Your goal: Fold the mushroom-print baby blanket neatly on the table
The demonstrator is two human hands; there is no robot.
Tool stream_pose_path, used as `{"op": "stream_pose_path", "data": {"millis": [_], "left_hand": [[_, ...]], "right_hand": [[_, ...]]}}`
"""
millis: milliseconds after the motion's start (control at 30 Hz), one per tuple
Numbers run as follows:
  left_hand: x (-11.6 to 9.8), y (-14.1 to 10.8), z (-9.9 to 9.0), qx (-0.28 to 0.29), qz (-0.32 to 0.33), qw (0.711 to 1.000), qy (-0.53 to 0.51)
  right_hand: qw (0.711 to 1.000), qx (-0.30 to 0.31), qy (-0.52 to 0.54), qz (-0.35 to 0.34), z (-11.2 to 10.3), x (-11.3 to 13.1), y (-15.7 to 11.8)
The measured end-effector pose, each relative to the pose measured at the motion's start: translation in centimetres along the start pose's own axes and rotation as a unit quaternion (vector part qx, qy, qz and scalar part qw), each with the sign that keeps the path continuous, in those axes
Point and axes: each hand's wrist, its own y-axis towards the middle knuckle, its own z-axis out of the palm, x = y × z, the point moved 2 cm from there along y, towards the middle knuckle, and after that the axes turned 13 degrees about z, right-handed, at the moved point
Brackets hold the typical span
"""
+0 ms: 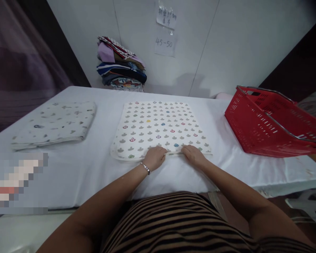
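A white cloth with rows of grey and coloured prints (pixel 158 123) lies folded flat on the white-covered table (pixel 100 175). At its near edge, my left hand (pixel 155 158) has its fingers closed on the cloth's hem; a bracelet circles that wrist. A short way to the right, my right hand (pixel 194 155) pinches the same edge. A short stretch of the hem shows between the two hands. The cloth's far edge and both its sides lie flat on the table.
Another folded white printed cloth (pixel 58 121) lies on the table's left part. A red basket (pixel 255 130) with metal handles stands at the right. Behind the table rises a stack of folded fabrics (pixel 122 68). Paper notes (pixel 164 44) hang on the wall.
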Motion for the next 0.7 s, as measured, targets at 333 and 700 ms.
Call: {"op": "stream_pose_path", "data": {"millis": [333,700], "left_hand": [[-0.98,-0.37,-0.25,0.006,0.037,0.997,0.074],[-0.71,-0.67,0.44,0.004,0.052,0.993,0.103]], "right_hand": [[0.998,-0.018,0.028,-0.047,0.05,-0.54,-0.73],[0.997,-0.015,0.067,-0.033,0.79,-0.68,-1.19]]}}
